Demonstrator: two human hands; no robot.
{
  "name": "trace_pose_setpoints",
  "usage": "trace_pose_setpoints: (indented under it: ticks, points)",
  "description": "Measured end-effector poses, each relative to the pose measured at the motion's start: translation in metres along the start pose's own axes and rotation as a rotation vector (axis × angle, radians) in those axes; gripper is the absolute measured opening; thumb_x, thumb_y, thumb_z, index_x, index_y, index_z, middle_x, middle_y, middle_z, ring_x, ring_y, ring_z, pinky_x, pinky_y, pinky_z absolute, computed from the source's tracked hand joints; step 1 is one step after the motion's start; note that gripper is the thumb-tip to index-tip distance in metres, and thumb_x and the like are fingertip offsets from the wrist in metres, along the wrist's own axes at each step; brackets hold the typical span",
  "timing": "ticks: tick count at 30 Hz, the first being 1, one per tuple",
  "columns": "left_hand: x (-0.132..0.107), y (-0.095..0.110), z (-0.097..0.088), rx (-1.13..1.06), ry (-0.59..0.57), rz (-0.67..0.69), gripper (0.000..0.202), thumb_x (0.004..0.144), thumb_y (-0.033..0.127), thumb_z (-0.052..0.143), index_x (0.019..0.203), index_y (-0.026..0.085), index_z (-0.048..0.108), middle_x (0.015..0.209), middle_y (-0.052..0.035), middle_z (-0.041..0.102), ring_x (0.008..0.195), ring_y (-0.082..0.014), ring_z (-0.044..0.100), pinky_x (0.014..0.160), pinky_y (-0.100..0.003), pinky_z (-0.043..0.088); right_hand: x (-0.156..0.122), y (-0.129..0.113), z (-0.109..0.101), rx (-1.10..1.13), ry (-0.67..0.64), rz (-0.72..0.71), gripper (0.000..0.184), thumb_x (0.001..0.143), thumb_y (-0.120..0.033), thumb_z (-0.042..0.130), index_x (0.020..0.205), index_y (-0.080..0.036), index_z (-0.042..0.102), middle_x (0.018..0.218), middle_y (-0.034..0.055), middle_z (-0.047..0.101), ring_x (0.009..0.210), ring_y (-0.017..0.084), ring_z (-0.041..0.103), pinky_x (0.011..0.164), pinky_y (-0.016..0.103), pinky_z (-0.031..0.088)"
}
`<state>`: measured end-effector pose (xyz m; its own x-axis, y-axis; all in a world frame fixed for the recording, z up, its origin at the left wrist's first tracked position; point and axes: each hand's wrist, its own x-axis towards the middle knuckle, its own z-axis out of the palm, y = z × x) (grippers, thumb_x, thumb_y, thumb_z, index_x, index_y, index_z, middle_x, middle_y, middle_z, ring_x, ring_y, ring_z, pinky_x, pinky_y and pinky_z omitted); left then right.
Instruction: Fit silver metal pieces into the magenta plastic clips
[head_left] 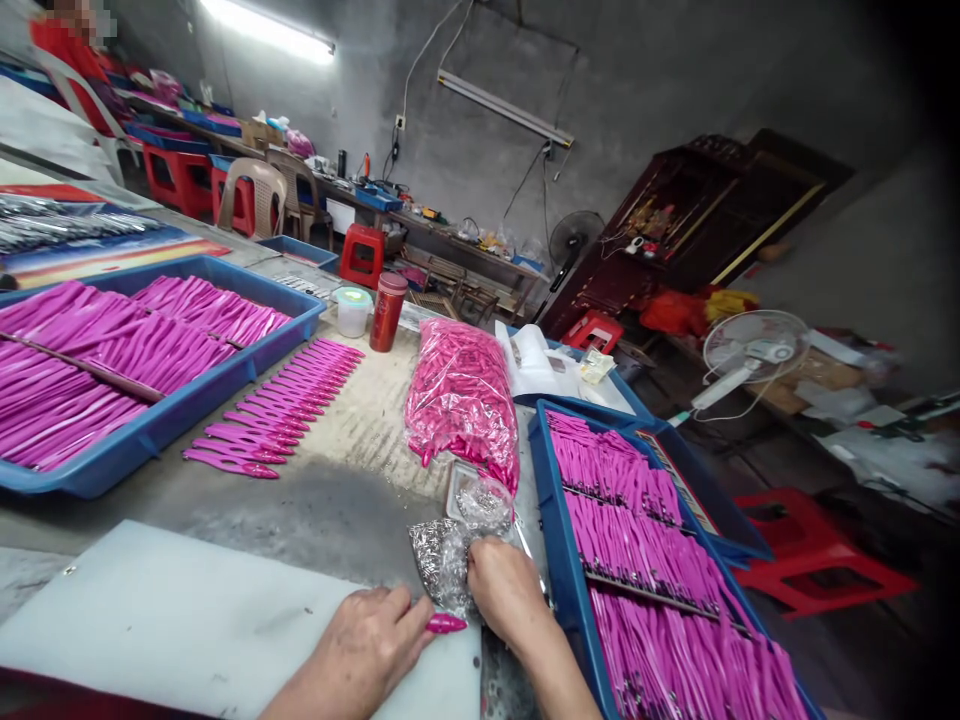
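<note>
- Pink plastic everywhere in the head view: our left hand [360, 650], bottom centre, pinches one magenta piece [446, 624] between its fingertips, tip poking right over the white board [187, 620].
- Our right hand [504, 590] is dug into a crinkly clear bag [442, 560] just beside it, fingers curled shut on the plastic, probably to fish parts out.
- Lower right, a blue tray [559, 560] of finished rows sits within easy reach; a row of loose pieces [277, 415] lies centre left.
</note>
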<state>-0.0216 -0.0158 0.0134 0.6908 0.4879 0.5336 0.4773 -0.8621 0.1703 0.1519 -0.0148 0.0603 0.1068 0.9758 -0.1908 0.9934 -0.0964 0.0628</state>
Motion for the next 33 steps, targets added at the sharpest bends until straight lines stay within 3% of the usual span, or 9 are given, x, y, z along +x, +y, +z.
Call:
trace_pose_setpoints:
  ticks: [6,14,18,24,29,33]
  points:
    - [-0.002,0.0,0.002,-0.009,-0.028,-0.013,0.023,0.092,0.022,0.035,0.076,0.02,0.051,0.06,0.0016,0.052,0.047,-0.0154,0.055,0.044,-0.026,0.039,-0.002,0.005,0.006,0.08,0.026,0.021,0.028,0.079,-0.008,0.039,0.076,-0.015,0.066,0.08,0.0115,0.069,0.075,0.023,0.066,0.063,0.028,0.041]
    - [-0.005,0.001,0.002,-0.022,-0.11,-0.036,0.005,0.085,0.019,0.05,0.08,0.021,0.051,0.064,0.002,0.055,0.052,-0.0165,0.057,0.047,-0.027,0.041,-0.012,0.017,0.003,0.327,0.1,0.047,0.026,0.083,-0.016,0.036,0.072,-0.02,0.059,0.075,0.0016,0.064,0.073,0.015,0.059,0.064,0.022,0.038]
    - [-0.005,0.001,0.003,-0.032,-0.118,-0.042,0.005,0.084,0.019,0.051,0.081,0.021,0.05,0.064,0.0024,0.054,0.051,-0.0169,0.057,0.046,-0.028,0.041,-0.022,0.014,0.004,0.724,0.161,0.059,0.021,0.08,-0.029,0.039,0.064,-0.02,0.05,0.061,-0.0009,0.052,0.061,0.016,0.049,0.056,0.024,0.034]
    - [-0.004,0.001,0.003,-0.023,-0.134,-0.053,0.005,0.084,0.021,0.053,0.08,0.021,0.05,0.064,0.0027,0.054,0.051,-0.0165,0.057,0.047,-0.028,0.041,-0.027,0.008,0.009,1.308,0.041,0.103,0.021,0.066,-0.038,0.054,0.06,-0.018,0.05,0.054,-0.0055,0.038,0.052,0.011,0.032,0.051,0.023,0.027]
    - [-0.004,0.002,0.003,-0.035,-0.162,-0.069,0.005,0.084,0.022,0.053,0.081,0.022,0.05,0.065,0.0028,0.055,0.053,-0.0163,0.057,0.048,-0.027,0.041,-0.025,0.007,0.015,1.507,-0.026,0.201,0.022,0.062,-0.038,0.061,0.059,-0.018,0.052,0.048,-0.0081,0.035,0.046,0.008,0.023,0.045,0.022,0.019]
    - [-0.005,0.002,0.003,-0.021,-0.158,-0.069,0.006,0.083,0.022,0.055,0.08,0.022,0.05,0.064,0.0032,0.055,0.051,-0.0163,0.056,0.047,-0.027,0.04,-0.027,0.005,0.022,1.539,-0.037,0.165,0.021,0.063,-0.037,0.063,0.06,-0.017,0.055,0.049,-0.0078,0.037,0.046,0.008,0.027,0.046,0.021,0.022]
